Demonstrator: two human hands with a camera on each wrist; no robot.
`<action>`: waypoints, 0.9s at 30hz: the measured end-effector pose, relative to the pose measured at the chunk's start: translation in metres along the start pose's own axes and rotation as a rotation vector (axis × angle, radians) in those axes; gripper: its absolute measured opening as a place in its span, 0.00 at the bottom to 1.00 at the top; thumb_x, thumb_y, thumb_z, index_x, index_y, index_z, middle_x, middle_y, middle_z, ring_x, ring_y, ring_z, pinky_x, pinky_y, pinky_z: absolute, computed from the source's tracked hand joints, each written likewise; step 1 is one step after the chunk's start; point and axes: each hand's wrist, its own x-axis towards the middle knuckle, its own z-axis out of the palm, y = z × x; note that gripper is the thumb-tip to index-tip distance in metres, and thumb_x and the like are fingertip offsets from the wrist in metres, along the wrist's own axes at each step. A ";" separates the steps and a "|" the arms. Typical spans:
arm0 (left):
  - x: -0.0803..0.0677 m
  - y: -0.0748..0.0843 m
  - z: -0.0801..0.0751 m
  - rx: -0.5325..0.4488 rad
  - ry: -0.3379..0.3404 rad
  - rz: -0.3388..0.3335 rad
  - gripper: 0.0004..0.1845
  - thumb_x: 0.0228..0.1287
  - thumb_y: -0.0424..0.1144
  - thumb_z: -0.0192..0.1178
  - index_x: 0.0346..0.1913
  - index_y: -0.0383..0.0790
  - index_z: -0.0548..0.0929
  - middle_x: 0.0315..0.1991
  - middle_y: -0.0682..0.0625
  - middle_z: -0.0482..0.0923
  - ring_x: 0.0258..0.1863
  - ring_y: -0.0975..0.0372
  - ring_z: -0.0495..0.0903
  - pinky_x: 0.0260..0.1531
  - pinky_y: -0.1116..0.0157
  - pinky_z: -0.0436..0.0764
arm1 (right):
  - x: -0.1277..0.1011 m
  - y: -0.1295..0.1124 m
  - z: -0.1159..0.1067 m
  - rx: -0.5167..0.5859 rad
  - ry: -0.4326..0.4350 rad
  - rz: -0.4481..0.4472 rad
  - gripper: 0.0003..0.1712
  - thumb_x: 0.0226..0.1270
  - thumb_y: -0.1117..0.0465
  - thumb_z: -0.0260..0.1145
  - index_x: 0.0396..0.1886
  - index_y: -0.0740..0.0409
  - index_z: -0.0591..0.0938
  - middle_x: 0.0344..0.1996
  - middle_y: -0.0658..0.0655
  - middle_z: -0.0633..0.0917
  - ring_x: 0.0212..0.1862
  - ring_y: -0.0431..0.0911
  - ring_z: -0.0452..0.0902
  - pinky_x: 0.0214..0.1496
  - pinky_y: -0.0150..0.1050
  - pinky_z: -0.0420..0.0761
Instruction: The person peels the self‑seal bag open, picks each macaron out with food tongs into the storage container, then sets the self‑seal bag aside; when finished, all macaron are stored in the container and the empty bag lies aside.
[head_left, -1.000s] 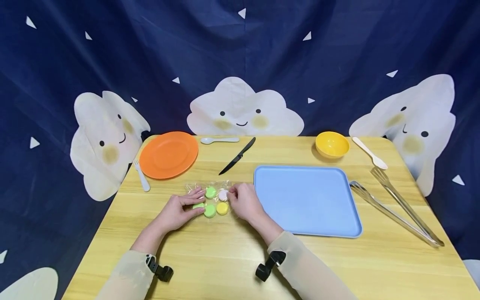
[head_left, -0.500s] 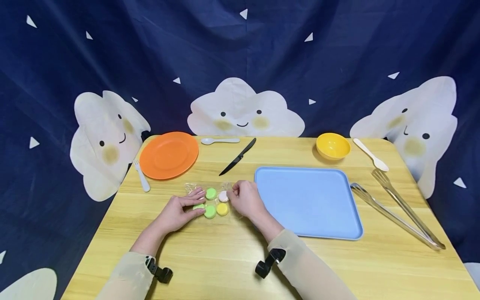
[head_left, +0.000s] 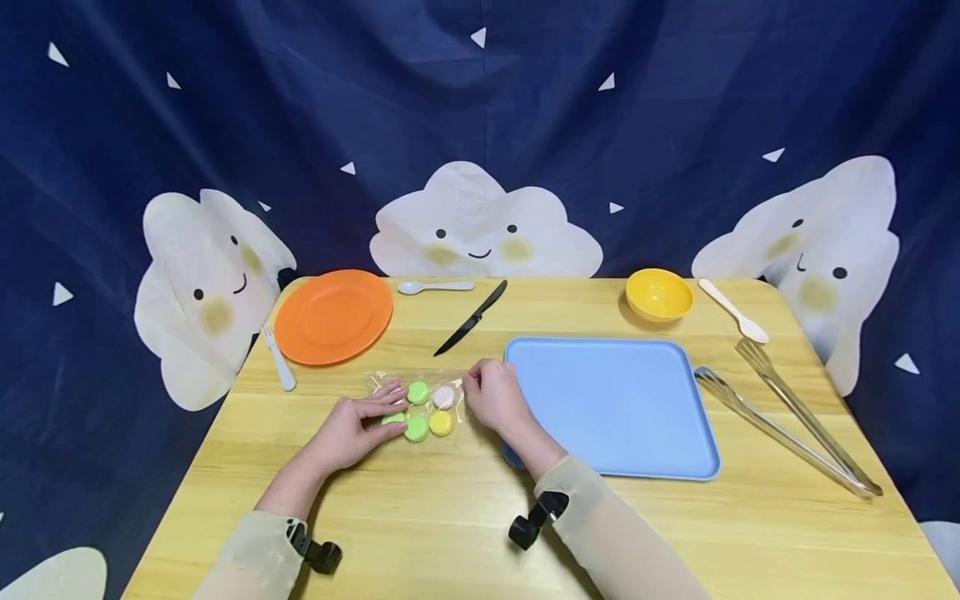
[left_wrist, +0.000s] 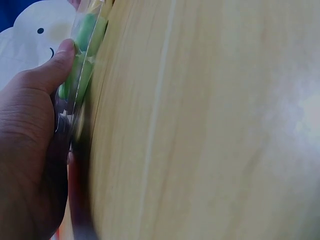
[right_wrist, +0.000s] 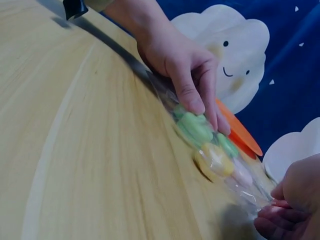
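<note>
On the table (head_left: 465, 517), near its middle: a clear bag of round sweets (head_left: 423, 407), with the left hand (head_left: 352, 429) resting on its left end and the right hand (head_left: 493, 398) pinching its right edge. Just right of that hand lies a tray (head_left: 622, 408), with tongs (head_left: 787, 425) right of it, and a bowl (head_left: 659, 293) and a spoon (head_left: 733, 310) behind. Behind the bag lie a knife (head_left: 471, 318) and a second spoon (head_left: 435, 287); behind-left sits a plate (head_left: 333, 315), a fork (head_left: 278, 358) along its left.
</note>
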 end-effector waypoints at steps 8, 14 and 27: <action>0.000 -0.001 0.003 -0.003 0.008 0.004 0.21 0.65 0.41 0.77 0.58 0.37 0.89 0.65 0.51 0.81 0.74 0.50 0.71 0.73 0.73 0.60 | 0.002 0.004 0.004 -0.014 -0.004 -0.002 0.03 0.67 0.72 0.73 0.37 0.66 0.86 0.28 0.54 0.84 0.32 0.45 0.82 0.36 0.37 0.85; -0.002 0.004 -0.002 0.043 -0.007 -0.002 0.21 0.66 0.41 0.76 0.59 0.38 0.89 0.66 0.51 0.80 0.74 0.53 0.70 0.75 0.64 0.62 | 0.000 0.008 0.000 -0.246 0.039 -0.185 0.08 0.64 0.72 0.76 0.42 0.67 0.86 0.38 0.61 0.84 0.43 0.55 0.84 0.47 0.45 0.88; -0.006 0.009 -0.015 0.245 -0.037 0.057 0.26 0.72 0.43 0.71 0.68 0.37 0.83 0.72 0.45 0.75 0.73 0.51 0.72 0.71 0.46 0.71 | -0.017 0.017 -0.029 -0.528 -0.318 -0.439 0.34 0.73 0.38 0.71 0.65 0.59 0.84 0.67 0.58 0.81 0.71 0.54 0.74 0.81 0.68 0.47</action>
